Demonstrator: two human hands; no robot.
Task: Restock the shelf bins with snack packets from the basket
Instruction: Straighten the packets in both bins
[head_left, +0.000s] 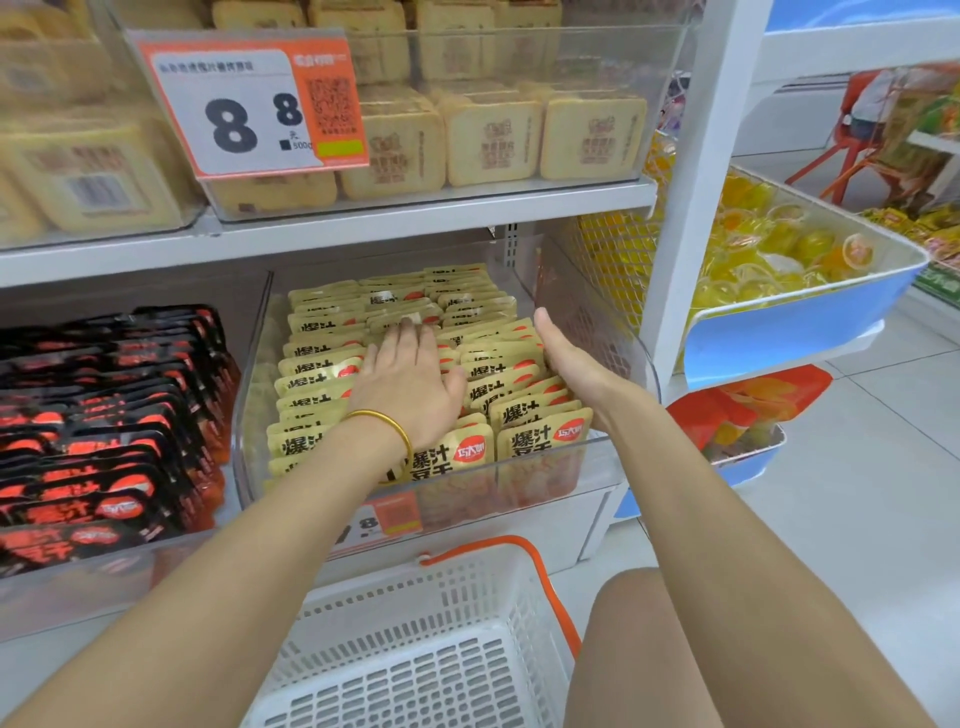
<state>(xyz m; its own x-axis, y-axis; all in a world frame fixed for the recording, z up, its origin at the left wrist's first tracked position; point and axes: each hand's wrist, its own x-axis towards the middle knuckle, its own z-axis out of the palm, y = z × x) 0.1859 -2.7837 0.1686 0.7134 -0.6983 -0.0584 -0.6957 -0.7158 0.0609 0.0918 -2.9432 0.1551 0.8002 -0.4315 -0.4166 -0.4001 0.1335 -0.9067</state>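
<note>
On the far left of the lower shelf stood a clear bin of black and red packets (104, 415), packed in rows. Next to it, the clear bin (249, 415) in the middle held yellow snack packets (540, 436) standing upright in three rows. The person's left hand (410, 374) lay flat on the middle row, fingers straight and close together, a gold bangle (384, 423) on the wrist. The right hand (571, 358) stood on edge against the right-hand row, fingers straight and together, palm facing the packets. Above, a white shelf (363, 228) carried bins of pale square packs (493, 140) behind an orange price tag (249, 104). Below the hands sat a white basket (415, 649) with an orange handle, nothing visible in the part I could see. To the right, past the white upright, blue trays held yellow jelly cups (779, 244) over a pale tiled floor (857, 467).
</note>
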